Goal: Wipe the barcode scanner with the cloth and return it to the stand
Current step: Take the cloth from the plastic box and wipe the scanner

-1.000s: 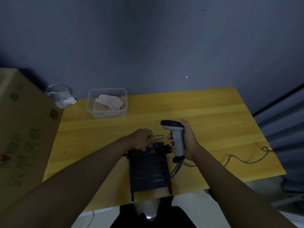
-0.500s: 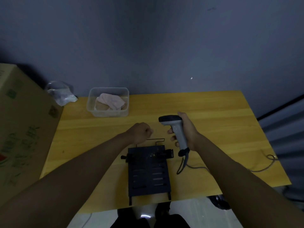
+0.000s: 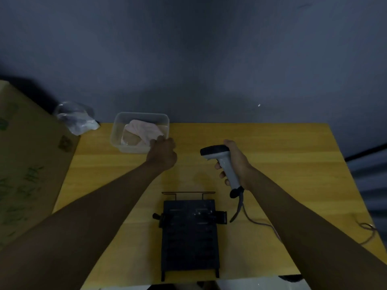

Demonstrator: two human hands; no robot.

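Observation:
My right hand grips the handle of the grey barcode scanner, held upright above the table with its dark head pointing left. Its cable trails down to the right. The black stand lies flat on the wooden table near the front edge, with nothing in it. My left hand reaches over the near right corner of a clear plastic container. Its curled fingers touch the pink cloth lying inside. The back of the hand hides the fingertips.
A large cardboard box stands against the table's left side. A crumpled clear plastic bag sits at the back left corner. A dark wall runs behind the table.
My left hand left the stand and moved up and left to the container with the cloth. My right hand lifted the scanner away from the stand toward the back.

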